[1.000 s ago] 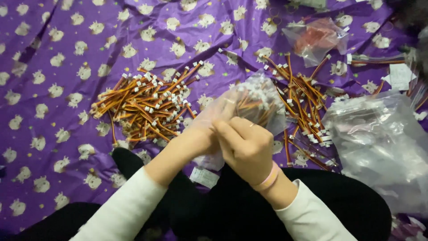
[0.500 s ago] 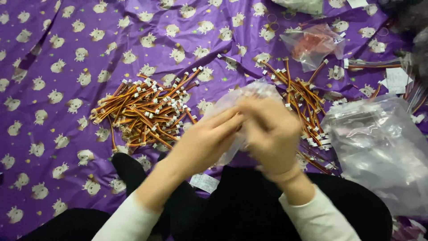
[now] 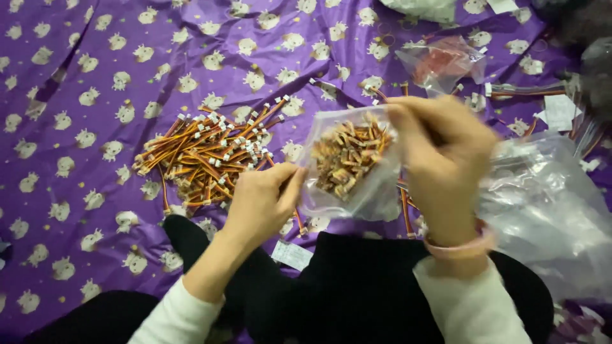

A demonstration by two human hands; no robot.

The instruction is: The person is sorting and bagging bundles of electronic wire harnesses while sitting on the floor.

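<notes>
A small clear plastic bag point(image 3: 352, 167) packed with short orange and brown wire pieces hangs between my hands above my lap. My right hand point(image 3: 444, 167) grips its upper right edge, fingers closed on the plastic. My left hand point(image 3: 262, 202) pinches the bag's lower left side. To the left, on the purple patterned cloth point(image 3: 95, 76), lies a loose pile of orange wire leads with white connectors point(image 3: 207, 153). More such leads lie behind the bag and are mostly hidden by it.
A large crumpled clear plastic bag point(image 3: 548, 204) lies at the right. A small clear bag with red parts point(image 3: 443, 62) sits at the far right, with a wire bundle and paper labels point(image 3: 561, 111) near it. A white label point(image 3: 292, 255) lies by my dark-clothed legs.
My hands have drawn apart and lifted the small bag, spreading it so its contents face me. My right hand moved right and up; my left hand slid down to the bag's left side.
</notes>
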